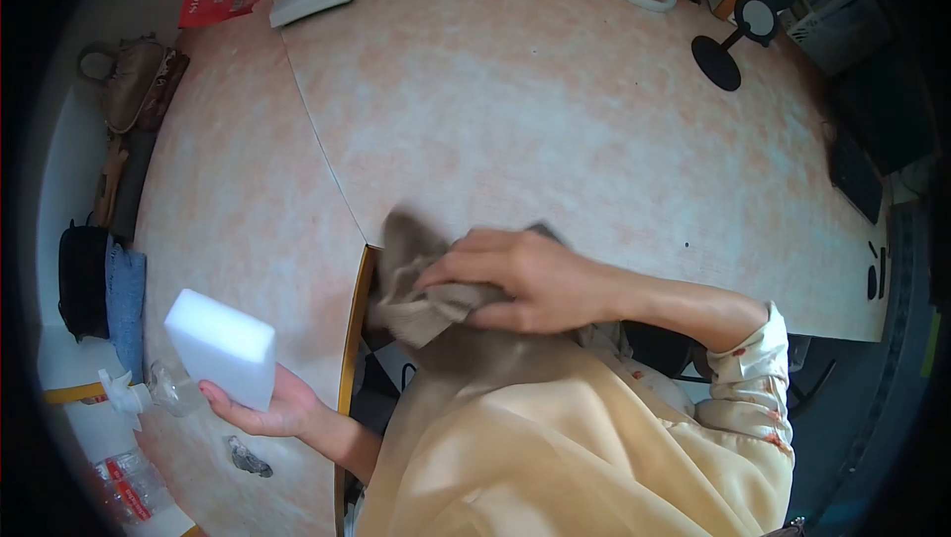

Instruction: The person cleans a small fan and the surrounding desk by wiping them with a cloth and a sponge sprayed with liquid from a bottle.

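The left hand [267, 403], partly open, holds a white foam block [220, 344] over the tabletop [555, 121] at near left. The right hand [515, 279] clutches a crumpled brown cloth [421, 304] near the table's edge.

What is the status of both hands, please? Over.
Left hand holding white sponge block. Right hand gripping brown cloth, blurred. Possible obstacle: clear spray bottle beside left hand.
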Demonstrator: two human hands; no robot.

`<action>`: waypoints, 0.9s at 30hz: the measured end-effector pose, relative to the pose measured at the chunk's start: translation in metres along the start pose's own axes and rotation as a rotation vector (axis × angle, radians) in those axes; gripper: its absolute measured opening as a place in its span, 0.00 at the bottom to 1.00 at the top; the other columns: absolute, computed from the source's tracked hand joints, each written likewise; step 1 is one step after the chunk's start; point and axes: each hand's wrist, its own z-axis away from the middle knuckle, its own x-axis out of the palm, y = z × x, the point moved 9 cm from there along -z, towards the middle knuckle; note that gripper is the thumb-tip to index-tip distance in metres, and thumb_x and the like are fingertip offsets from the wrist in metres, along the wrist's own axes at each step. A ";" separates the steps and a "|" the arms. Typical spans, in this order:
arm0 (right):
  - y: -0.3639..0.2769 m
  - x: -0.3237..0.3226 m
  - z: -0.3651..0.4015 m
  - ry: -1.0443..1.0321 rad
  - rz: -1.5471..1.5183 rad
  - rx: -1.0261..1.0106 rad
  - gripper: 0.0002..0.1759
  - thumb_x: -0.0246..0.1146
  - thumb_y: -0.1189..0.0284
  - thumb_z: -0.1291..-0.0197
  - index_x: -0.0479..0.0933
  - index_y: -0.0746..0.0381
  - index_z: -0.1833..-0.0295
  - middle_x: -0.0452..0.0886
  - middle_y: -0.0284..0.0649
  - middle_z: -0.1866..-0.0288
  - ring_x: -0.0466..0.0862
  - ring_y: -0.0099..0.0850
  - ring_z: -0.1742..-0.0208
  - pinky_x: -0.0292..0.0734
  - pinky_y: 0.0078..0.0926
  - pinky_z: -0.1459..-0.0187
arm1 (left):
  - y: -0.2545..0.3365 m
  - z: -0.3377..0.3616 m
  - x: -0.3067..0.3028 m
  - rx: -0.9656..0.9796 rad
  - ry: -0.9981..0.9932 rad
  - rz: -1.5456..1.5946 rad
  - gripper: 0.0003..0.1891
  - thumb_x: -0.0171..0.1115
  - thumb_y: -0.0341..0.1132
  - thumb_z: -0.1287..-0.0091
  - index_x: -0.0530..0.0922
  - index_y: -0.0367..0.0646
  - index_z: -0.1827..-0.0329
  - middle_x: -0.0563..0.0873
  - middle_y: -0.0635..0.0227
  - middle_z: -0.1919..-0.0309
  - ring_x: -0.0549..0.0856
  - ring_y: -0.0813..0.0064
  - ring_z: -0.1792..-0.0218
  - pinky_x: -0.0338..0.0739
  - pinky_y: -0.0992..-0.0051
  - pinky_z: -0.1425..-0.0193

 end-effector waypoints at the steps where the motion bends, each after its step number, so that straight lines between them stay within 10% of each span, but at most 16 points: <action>1: -0.010 -0.015 -0.001 0.090 0.021 -0.010 0.26 0.64 0.72 0.51 0.75 0.60 0.42 0.80 0.50 0.47 0.77 0.46 0.43 0.72 0.40 0.40 | 0.003 -0.001 0.000 0.014 -0.004 0.001 0.28 0.55 0.47 0.31 0.69 0.33 0.37 0.77 0.57 0.43 0.76 0.63 0.41 0.67 0.64 0.35; 8: 0.024 -0.228 0.037 0.960 0.685 0.178 0.24 0.63 0.72 0.43 0.73 0.59 0.39 0.81 0.47 0.48 0.81 0.40 0.45 0.76 0.34 0.44 | 0.011 0.000 -0.004 0.043 0.029 0.001 0.27 0.56 0.48 0.32 0.70 0.35 0.38 0.77 0.57 0.44 0.75 0.62 0.40 0.64 0.62 0.32; 11: 0.084 -0.181 0.040 0.684 1.187 0.416 0.26 0.65 0.70 0.45 0.73 0.56 0.39 0.76 0.49 0.42 0.74 0.47 0.40 0.73 0.41 0.42 | 0.012 0.000 -0.004 0.048 -0.004 0.028 0.27 0.56 0.46 0.31 0.69 0.33 0.37 0.76 0.56 0.43 0.76 0.62 0.41 0.68 0.63 0.34; 18: -0.005 0.010 0.012 0.008 0.225 -0.062 0.25 0.64 0.76 0.52 0.75 0.59 0.44 0.79 0.49 0.53 0.77 0.48 0.49 0.74 0.44 0.44 | 0.012 0.000 0.001 0.068 0.034 -0.036 0.27 0.56 0.48 0.32 0.71 0.35 0.38 0.77 0.58 0.43 0.74 0.63 0.40 0.64 0.62 0.33; 21: -0.020 -0.035 0.017 0.163 0.191 -0.064 0.27 0.63 0.77 0.53 0.75 0.60 0.42 0.79 0.50 0.51 0.78 0.48 0.46 0.74 0.40 0.43 | 0.014 0.003 0.000 0.062 0.057 -0.047 0.27 0.56 0.49 0.32 0.72 0.36 0.39 0.77 0.59 0.44 0.74 0.63 0.40 0.62 0.62 0.32; 23: 0.010 -0.127 0.042 0.594 0.156 0.085 0.25 0.59 0.80 0.50 0.77 0.60 0.42 0.83 0.42 0.50 0.82 0.30 0.50 0.76 0.29 0.46 | 0.013 0.001 -0.005 0.054 0.049 -0.027 0.28 0.57 0.48 0.32 0.71 0.35 0.38 0.77 0.58 0.43 0.74 0.62 0.39 0.63 0.62 0.32; 27: 0.038 -0.249 0.093 0.980 0.798 0.341 0.23 0.63 0.71 0.44 0.75 0.63 0.41 0.81 0.50 0.47 0.80 0.40 0.45 0.75 0.36 0.44 | 0.006 -0.001 -0.014 0.031 0.053 0.026 0.29 0.59 0.47 0.33 0.69 0.34 0.36 0.76 0.56 0.42 0.74 0.62 0.39 0.65 0.63 0.32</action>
